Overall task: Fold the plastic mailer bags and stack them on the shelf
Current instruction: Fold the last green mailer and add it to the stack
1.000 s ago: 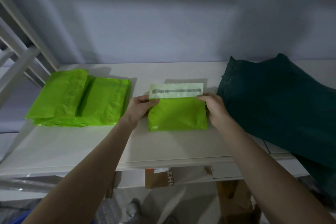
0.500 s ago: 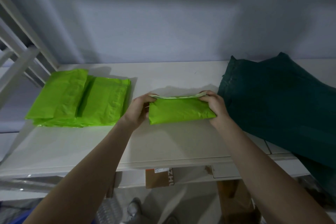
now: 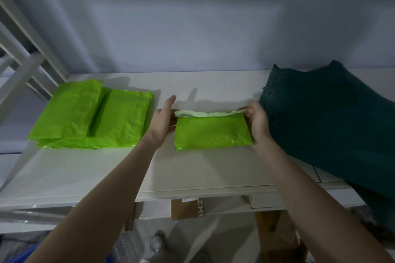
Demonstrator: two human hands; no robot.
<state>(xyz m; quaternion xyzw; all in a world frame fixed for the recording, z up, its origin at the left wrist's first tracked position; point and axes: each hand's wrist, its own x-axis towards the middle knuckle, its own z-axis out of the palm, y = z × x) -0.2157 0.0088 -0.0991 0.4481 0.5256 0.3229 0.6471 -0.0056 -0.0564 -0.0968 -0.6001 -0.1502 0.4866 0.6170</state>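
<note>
Folding in progress: small lime-green plastic mailer bag [image 3: 212,131] lies flat mid-shelf on the white shelf board [image 3: 192,173], toward the back edge, pale flap at its far edge not yet turned down. Right hand [image 3: 257,123] pinches the far right corner, likely to pin the crease. Left hand [image 3: 163,121] stands edge-on with fingers straight, touching the left side and gripping nothing. Finished lime-green folded stack [image 3: 92,116] sits near the shelf's left end; dark green bag pile [image 3: 331,121] covers the right end.

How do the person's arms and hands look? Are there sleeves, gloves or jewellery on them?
Both forearms are bare as far as the frame shows: no sleeves in view. The left hand and the right hand wear no gloves, and no rings, watch or bracelet show.
</note>
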